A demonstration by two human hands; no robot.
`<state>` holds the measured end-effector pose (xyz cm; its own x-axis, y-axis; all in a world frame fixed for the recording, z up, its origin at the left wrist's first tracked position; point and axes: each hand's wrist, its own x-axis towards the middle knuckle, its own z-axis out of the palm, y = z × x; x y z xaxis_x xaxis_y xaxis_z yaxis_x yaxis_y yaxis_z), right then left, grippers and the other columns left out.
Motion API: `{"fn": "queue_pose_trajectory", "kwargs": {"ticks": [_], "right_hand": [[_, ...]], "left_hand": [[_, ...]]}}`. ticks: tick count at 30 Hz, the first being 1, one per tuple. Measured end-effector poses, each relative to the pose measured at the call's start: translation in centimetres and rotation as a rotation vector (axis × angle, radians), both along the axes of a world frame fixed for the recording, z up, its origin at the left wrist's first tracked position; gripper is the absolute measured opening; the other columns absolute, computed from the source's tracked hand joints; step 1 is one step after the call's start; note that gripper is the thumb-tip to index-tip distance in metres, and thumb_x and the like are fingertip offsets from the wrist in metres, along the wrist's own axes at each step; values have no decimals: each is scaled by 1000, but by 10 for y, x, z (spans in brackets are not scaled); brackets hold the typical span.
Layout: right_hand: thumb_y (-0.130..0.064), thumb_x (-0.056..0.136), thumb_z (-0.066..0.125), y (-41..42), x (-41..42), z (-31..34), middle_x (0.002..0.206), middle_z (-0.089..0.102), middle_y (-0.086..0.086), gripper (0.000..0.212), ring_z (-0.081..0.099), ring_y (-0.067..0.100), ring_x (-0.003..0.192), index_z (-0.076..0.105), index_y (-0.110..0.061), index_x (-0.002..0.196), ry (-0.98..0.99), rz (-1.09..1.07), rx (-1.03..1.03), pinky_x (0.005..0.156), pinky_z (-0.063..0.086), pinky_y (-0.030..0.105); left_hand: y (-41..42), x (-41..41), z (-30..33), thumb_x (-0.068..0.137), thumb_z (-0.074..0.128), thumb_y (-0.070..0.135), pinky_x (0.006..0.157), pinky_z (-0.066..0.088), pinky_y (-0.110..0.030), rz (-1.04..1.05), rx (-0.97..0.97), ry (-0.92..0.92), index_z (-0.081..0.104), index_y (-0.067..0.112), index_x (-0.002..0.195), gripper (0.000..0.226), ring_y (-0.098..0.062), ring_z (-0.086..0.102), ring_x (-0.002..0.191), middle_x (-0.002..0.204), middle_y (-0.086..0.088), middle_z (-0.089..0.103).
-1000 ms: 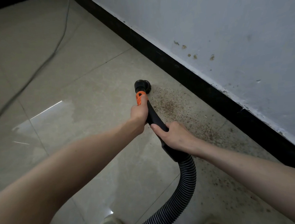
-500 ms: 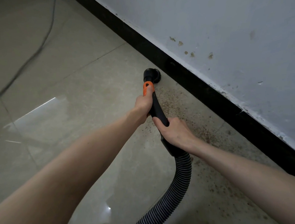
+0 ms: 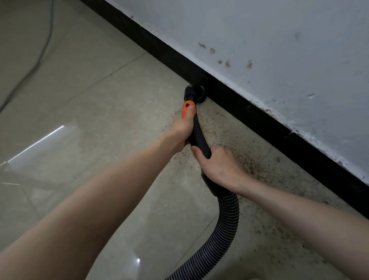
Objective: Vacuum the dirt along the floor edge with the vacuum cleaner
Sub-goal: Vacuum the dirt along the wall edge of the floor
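Left hand wraps the orange collar, right hand grips the black wand lower down. The nozzle sits at the floor's edge, touching the black skirting. Best drag slowly back through the dirt, nozzle kept flat.

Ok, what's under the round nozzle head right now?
The nozzle head sits on the floor tile against the black baseboard. Dirt specks lie nearer the person; whatever is beneath the head is covered.
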<state>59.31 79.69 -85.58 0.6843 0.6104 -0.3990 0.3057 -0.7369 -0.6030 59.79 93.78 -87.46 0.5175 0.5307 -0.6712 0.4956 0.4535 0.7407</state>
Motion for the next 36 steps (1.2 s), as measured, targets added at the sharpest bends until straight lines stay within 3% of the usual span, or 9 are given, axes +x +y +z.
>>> {"fn": "queue_pose_trajectory", "kwargs": {"ticks": [3,6,12,16,21,23,26,31,36], "right_hand": [[-69,90,36,-11,-3,3,62,64,0,56,63,21,54,53,-21,66,-17,-5,-38,50,48,30],[-70,90,35,-24,-8,6,64,66,2,59,65,22,57,55,-19,68,-16,-24,-65,57,55,35],[-70,90,35,-49,-12,12,58,60,-3,57,62,18,51,53,-20,68,-17,-38,-69,47,43,27],[-69,89,36,-57,-12,8,60,65,1,59,63,17,52,56,-19,66,13,-70,-27,50,47,28],[-60,95,41,-69,-6,2,56,66,-1,59,66,20,58,62,-14,66,349,-267,186,58,51,26],[-62,94,43,-70,-7,2,64,69,8,60,69,30,65,65,-9,74,491,-342,260,67,57,37],[-62,94,41,-63,-7,8,63,66,17,69,66,29,55,64,2,79,673,-417,370,54,55,35],[-63,95,35,-50,7,22,68,59,21,70,59,30,53,59,2,91,903,-441,500,51,51,33],[-64,95,34,-50,13,24,64,59,20,70,59,29,50,59,1,86,941,-420,506,48,52,31]], "left_hand": [[-10,-3,3,92,42,60,61,49,-29,-34,-21,-1,52,3,119,64,-20,57,76,86,-6,56],[-23,-5,5,92,42,59,67,50,-30,-66,-45,-2,50,2,122,65,-22,58,81,92,-8,57],[-47,-8,13,94,45,52,57,48,-28,-84,-73,-4,48,4,109,50,-19,56,72,84,-6,55],[-53,-9,16,95,44,52,60,50,-29,-145,-81,-11,47,4,112,51,-21,58,77,88,-8,56],[-64,4,22,94,47,49,85,54,-39,-257,139,22,53,7,97,43,-27,60,90,94,-10,58],[-67,9,25,94,47,48,80,51,-36,-266,157,23,50,12,83,38,-24,58,81,85,-7,57],[-65,15,30,95,46,45,73,49,-32,-269,169,-7,49,15,77,36,-19,56,72,79,-5,55],[-60,25,39,96,47,40,68,50,-30,-240,186,-76,55,7,88,35,-20,58,73,79,-5,57],[-62,30,44,98,43,38,78,49,-34,-243,186,-55,54,-3,114,45,-25,57,85,92,-11,58]]}}
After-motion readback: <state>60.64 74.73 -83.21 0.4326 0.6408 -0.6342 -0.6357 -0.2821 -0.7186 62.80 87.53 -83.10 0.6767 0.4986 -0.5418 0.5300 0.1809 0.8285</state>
